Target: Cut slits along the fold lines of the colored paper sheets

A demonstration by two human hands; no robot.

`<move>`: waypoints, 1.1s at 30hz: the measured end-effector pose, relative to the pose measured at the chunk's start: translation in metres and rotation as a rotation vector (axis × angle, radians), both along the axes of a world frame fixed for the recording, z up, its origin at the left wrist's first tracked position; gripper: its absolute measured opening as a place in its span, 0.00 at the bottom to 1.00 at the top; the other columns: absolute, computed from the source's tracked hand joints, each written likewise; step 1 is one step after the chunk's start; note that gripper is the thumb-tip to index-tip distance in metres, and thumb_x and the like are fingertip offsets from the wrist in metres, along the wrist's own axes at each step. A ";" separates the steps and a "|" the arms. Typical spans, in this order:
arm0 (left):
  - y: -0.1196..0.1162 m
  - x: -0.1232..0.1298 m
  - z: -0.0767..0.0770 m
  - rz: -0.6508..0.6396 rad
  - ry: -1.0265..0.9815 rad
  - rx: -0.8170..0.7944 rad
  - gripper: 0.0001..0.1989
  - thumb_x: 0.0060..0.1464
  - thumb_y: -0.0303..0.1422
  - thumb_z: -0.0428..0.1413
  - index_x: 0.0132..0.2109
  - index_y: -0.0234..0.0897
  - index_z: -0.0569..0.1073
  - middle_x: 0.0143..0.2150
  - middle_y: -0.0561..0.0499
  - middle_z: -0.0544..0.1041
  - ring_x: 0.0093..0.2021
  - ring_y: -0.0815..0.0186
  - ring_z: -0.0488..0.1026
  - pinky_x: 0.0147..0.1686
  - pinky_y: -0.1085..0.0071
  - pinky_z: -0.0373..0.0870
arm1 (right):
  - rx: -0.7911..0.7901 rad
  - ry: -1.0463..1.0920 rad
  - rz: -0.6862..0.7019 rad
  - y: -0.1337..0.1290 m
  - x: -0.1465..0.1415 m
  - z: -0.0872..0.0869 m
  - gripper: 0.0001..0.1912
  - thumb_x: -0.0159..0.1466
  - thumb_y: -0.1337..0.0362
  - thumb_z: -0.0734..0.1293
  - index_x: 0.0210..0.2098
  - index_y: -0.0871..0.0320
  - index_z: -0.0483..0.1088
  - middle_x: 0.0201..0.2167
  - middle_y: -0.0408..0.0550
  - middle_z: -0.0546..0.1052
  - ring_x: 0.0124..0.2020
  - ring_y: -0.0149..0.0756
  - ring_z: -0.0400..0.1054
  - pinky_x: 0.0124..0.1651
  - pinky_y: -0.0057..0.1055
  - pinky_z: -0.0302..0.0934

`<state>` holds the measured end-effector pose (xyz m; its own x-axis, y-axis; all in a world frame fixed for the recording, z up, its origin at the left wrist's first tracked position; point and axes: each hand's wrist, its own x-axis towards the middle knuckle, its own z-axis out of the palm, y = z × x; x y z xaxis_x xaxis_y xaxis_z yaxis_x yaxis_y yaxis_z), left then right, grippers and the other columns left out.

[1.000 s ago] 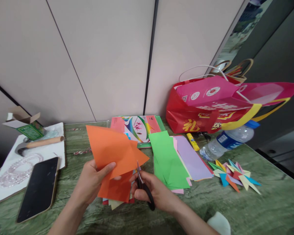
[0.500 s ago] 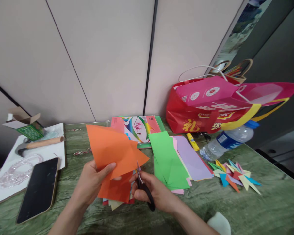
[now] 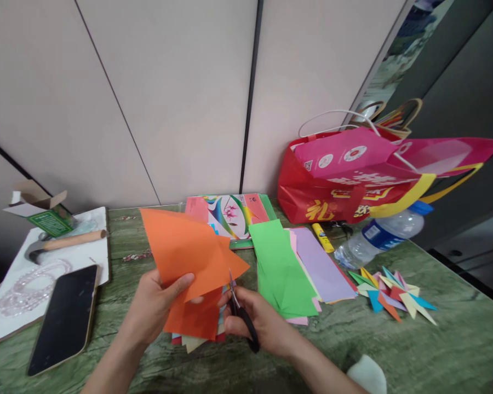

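Pinching orange paper (image 3: 184,249) aloft, the left hand (image 3: 158,301) seemingly offered an edge to the scissors (image 3: 246,322) gripped in the right hand (image 3: 265,323), contact hard to tell.

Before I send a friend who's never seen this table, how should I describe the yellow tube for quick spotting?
Find the big red bag at the back of the table. Just in front, a small yellow tube lies between the pale purple paper and the clear bottle. Its slim, mostly yellow body sets it apart from the flat paper and the much larger, blue-capped bottle.
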<state>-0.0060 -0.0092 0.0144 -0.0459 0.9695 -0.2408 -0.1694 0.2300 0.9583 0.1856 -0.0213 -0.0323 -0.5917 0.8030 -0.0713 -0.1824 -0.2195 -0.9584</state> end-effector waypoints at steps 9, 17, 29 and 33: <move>0.000 0.002 0.001 0.040 -0.007 -0.022 0.11 0.35 0.33 0.66 0.29 0.32 0.77 0.28 0.49 0.80 0.25 0.63 0.74 0.26 0.69 0.73 | 0.010 0.002 -0.017 -0.003 0.000 -0.001 0.22 0.52 0.51 0.69 0.35 0.61 0.62 0.22 0.38 0.65 0.23 0.26 0.60 0.29 0.26 0.54; 0.000 0.001 0.000 0.032 -0.036 -0.003 0.10 0.35 0.31 0.65 0.29 0.33 0.77 0.26 0.51 0.79 0.24 0.65 0.74 0.27 0.69 0.73 | -0.025 -0.007 -0.032 -0.002 -0.002 0.000 0.23 0.50 0.49 0.70 0.33 0.60 0.62 0.19 0.37 0.66 0.21 0.26 0.61 0.27 0.26 0.55; -0.001 0.001 0.003 0.017 -0.018 0.008 0.09 0.36 0.31 0.65 0.29 0.33 0.77 0.26 0.50 0.80 0.24 0.65 0.74 0.27 0.69 0.73 | -0.008 -0.032 -0.041 -0.003 -0.004 -0.001 0.24 0.49 0.46 0.69 0.30 0.59 0.61 0.18 0.35 0.64 0.17 0.23 0.60 0.22 0.24 0.54; -0.001 0.002 0.004 0.026 -0.021 0.003 0.09 0.36 0.31 0.65 0.29 0.33 0.77 0.26 0.50 0.79 0.25 0.65 0.74 0.27 0.70 0.73 | -0.017 -0.009 -0.047 -0.003 -0.005 -0.005 0.23 0.50 0.48 0.69 0.30 0.60 0.61 0.18 0.35 0.64 0.16 0.23 0.60 0.21 0.23 0.55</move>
<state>-0.0043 -0.0099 0.0182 -0.0658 0.9688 -0.2390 -0.1957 0.2224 0.9551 0.1809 -0.0244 -0.0375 -0.5524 0.8287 -0.0901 -0.1841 -0.2267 -0.9564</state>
